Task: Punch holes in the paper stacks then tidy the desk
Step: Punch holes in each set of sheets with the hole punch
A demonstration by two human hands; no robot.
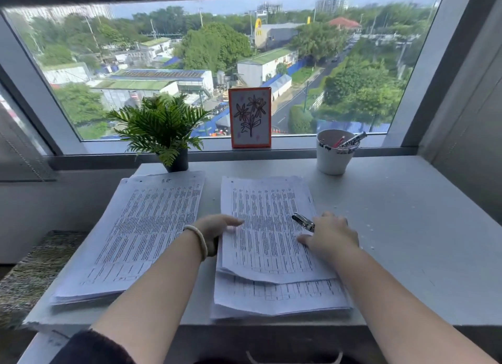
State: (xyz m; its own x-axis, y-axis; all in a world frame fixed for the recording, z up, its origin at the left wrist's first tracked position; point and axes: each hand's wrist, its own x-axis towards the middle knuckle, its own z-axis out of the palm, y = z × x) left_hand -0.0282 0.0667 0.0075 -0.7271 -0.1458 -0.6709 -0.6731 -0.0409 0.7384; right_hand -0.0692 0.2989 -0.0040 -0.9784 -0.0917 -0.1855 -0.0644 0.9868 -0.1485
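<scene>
We note the window [217, 64] behind the grey table [394, 227], with buildings and trees outside. On the table lie two paper stacks, side by side and apart. The left stack [141, 233] lies slightly skewed, its sheets fanned at the edges. The right stack [271, 295] carries a top bundle [267, 227] shifted toward the window, so the lower sheets show at the near edge.

The plant [160, 124] in a dark pot stands just beyond the left stack. The framed flower drawing [250, 117] stands upright on the sill. The white cup [334, 154] with pens stands near the table's far right.

The left hand [217, 232], with a pale bracelet at the wrist, rests at the left edge of the top bundle; fingers extended and relaxed over the paper, thumb hidden. The right hand [330, 234] grips the metal punch [303, 222], fingers curled round its handles, head pointing over the bundle's right edge. We cannot tell whether the punch bites the paper.

Small white paper dots [369, 229] lie scattered right of the stack.
</scene>
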